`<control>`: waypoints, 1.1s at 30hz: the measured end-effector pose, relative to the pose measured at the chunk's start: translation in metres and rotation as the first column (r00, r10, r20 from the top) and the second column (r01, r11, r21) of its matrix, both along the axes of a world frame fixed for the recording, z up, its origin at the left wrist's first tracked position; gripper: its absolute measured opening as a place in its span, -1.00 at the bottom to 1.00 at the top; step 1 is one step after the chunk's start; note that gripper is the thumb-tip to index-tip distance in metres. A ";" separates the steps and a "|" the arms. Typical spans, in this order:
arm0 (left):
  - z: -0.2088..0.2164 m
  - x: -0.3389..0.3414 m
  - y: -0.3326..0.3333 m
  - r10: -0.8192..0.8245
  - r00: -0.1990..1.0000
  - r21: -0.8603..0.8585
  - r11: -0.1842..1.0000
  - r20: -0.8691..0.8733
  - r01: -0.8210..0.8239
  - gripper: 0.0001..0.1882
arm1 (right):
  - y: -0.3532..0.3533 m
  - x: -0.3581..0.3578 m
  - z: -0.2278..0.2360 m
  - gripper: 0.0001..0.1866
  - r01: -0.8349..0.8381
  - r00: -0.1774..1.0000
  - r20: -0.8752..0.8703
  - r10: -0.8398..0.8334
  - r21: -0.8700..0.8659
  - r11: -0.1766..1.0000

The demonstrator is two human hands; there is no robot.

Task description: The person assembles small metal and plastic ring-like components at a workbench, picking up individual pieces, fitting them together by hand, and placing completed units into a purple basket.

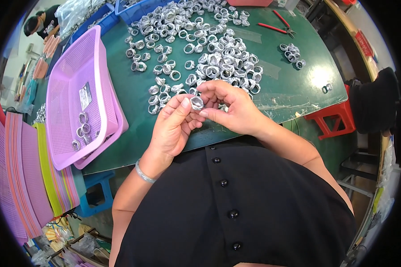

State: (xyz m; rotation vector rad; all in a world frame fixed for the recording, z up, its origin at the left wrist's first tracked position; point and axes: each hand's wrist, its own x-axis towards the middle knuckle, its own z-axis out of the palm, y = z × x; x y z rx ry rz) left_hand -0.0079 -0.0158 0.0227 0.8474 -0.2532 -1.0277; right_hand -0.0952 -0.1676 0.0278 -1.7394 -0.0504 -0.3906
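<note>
In front of my chest, at the near edge of the green table, I hold a silver-grey metal ring [197, 103] with a broad, chunky face turned up. My left hand [173, 122] pinches it between thumb and fingers. Curled around its other side is my right hand [234, 109], the thumb at the ring's lower edge and the fingers bent; their exact contact is partly hidden. Just beyond both hands lies a large pile of similar rings [227, 60], with looser ones spread to the left.
A purple mesh basket [60, 102], stacked on another, holds several rings at left. Red-handled pliers [274, 30] and a small ring cluster [292, 53] lie at right. Blue bins [140, 12] stand at the back. A red stool [333, 116] is beside the table; another person [44, 22] is far left.
</note>
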 end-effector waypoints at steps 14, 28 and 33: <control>0.006 -0.002 0.000 -0.011 0.999 0.125 0.992 0.037 0.007 -0.78 | -0.002 -0.004 0.002 -0.85 -0.028 0.994 -0.100 0.051 0.217 0.976; -0.005 -0.009 0.000 0.203 0.941 -0.031 0.979 0.272 -0.202 -0.71 | 0.002 -0.003 -0.003 -0.63 0.067 0.985 0.172 -0.030 -0.213 0.975; -0.014 -0.007 0.004 0.247 0.391 -0.162 0.958 0.887 -0.238 -0.36 | 0.008 -0.005 -0.006 -0.53 0.007 0.982 0.187 -0.007 0.003 1.000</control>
